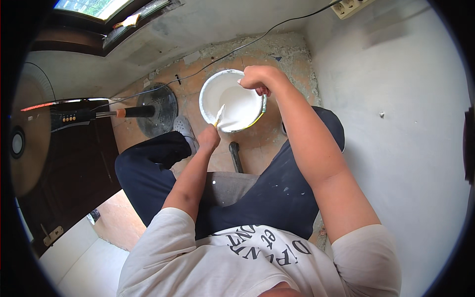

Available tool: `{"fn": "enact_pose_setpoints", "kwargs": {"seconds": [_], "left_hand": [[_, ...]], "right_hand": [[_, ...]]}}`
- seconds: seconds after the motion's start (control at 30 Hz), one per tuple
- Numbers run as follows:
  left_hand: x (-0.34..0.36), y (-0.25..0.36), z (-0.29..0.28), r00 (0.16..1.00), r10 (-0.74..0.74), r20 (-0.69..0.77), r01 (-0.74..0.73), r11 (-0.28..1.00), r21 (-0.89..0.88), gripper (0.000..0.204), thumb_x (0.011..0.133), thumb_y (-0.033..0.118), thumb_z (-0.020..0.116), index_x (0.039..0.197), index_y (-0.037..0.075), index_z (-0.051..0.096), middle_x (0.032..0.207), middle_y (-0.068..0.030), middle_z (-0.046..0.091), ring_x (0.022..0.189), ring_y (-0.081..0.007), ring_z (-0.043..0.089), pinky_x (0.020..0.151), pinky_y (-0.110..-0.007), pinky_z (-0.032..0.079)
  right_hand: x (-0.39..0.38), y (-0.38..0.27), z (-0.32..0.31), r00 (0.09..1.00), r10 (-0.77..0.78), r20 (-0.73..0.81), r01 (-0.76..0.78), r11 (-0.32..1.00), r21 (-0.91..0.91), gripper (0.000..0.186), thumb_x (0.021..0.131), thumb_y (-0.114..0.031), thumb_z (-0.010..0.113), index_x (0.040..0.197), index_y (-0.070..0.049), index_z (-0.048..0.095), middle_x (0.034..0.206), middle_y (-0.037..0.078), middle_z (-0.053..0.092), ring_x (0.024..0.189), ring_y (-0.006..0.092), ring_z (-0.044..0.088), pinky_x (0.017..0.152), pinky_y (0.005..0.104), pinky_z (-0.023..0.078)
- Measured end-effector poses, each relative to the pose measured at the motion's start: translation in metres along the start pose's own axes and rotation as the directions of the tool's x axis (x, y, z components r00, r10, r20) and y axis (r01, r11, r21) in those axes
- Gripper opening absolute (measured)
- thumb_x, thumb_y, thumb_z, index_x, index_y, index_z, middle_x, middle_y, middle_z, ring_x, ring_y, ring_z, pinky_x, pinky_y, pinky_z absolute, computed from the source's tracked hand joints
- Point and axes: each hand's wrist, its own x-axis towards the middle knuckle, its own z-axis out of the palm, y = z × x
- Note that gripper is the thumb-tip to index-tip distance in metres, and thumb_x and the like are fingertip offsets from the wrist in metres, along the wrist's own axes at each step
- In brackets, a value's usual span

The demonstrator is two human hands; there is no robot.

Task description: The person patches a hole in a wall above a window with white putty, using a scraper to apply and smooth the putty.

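Head view, the only one. We look down at our own lap: we sit low, knees apart in dark trousers (277, 193), on a tiled floor (262, 143) in a corner between plastered walls.

The bucket (210, 90), round, white inside and well coated with white paint or plaster, stands on the floor at 12 o'clock from our knees, between our feet.

Right hand (260, 78): fingers curled and closed over the bucket's rim at about its 2 o'clock, gripping it.

Left hand (209, 137): closed in a fist around the handle of a scraper (219, 115), whose flat blade points up into the bucket from its 6 o'clock and touches the white mass.

Around: a fan base (157, 110) with a dark pole lies at 9 o'clock of the bucket; a black cable (217, 58) runs across the floor toward a socket strip (349, 7) on the wall at 1 o'clock; a dark cylindrical handle (235, 156) lies just below the bucket.

Judgement on technique: we should keep the rim hand firm so the bucket does not turn, hold the blade flat against the wall, and draw slowly to avoid flicking material out.
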Motion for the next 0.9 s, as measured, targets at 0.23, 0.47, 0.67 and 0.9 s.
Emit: {"fn": "enact_pose_setpoints", "kwargs": {"seconds": [0.23,0.47,0.67,0.9], "left_hand": [[0.002,-0.006,0.003,0.999,0.011,0.031,-0.01,1.0,-0.022,0.028,0.092,0.026,0.047,0.102,0.002,0.058,0.097,-0.0208,0.066,0.093,-0.0377,0.063,0.078,-0.048,0.049],[0.017,-0.028,0.034,0.999,0.036,0.008,-0.035,0.992,-0.121,0.029,0.095,0.025,0.043,0.107,-0.001,0.049,0.099,-0.0263,0.061,0.095,-0.0424,0.059,0.08,-0.05,0.045],[0.029,-0.036,0.049,0.988,0.152,-0.008,-0.146,0.933,-0.33,0.024,0.093,0.012,0.047,0.11,-0.004,0.045,0.103,-0.031,0.058,0.1,-0.0447,0.056,0.083,-0.049,0.044],[0.027,-0.045,0.052,0.977,0.207,0.057,-0.184,0.942,-0.28,0.024,0.093,0.012,0.047,0.11,-0.005,0.043,0.1,-0.0316,0.058,0.098,-0.0458,0.056,0.082,-0.048,0.044]], "right_hand": [[-0.001,0.0,-0.001,1.0,-0.005,0.007,0.005,1.0,-0.007,0.027,0.071,-0.011,0.043,0.082,0.002,0.065,0.074,0.015,0.064,0.065,0.0251,0.062,0.062,0.0388,0.05],[-0.001,0.0,-0.001,1.0,-0.012,0.001,0.012,1.0,-0.006,0.027,0.072,-0.011,0.043,0.082,0.002,0.065,0.075,0.015,0.065,0.067,0.0249,0.062,0.064,0.0387,0.05],[0.0,0.0,0.0,1.0,0.002,0.004,-0.002,1.0,-0.01,0.029,0.072,-0.011,0.043,0.083,0.002,0.066,0.076,0.015,0.065,0.068,0.0248,0.062,0.065,0.0386,0.05],[0.003,0.002,0.001,0.998,-0.055,-0.012,0.055,0.998,0.0,0.037,0.084,-0.025,0.046,0.075,0.009,0.058,0.062,0.017,0.058,0.052,0.0254,0.057,0.052,0.0404,0.051]]}}
